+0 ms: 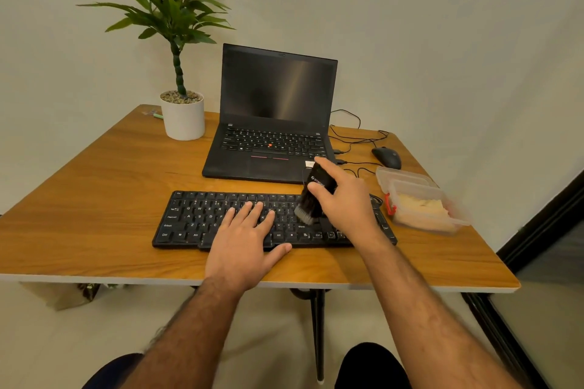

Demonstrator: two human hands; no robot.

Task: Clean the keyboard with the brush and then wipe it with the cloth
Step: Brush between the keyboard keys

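A black keyboard (196, 215) lies across the front of the wooden table (94, 199). My left hand (246, 243) rests flat on the keyboard's middle, fingers spread over the keys. My right hand (344, 196) grips a black brush (311, 196) by its handle, bristles down and touching the keys on the keyboard's right part. A pale cloth (420, 205) sits inside a clear plastic box (442, 221) to the right of the keyboard.
An open black laptop (275, 117) stands behind the keyboard. A potted plant in a white pot (183, 117) is at the back left. A black mouse (387, 157) and loose cables (350, 136) lie at the back right. The box's lid (401, 175) rests beside the box.
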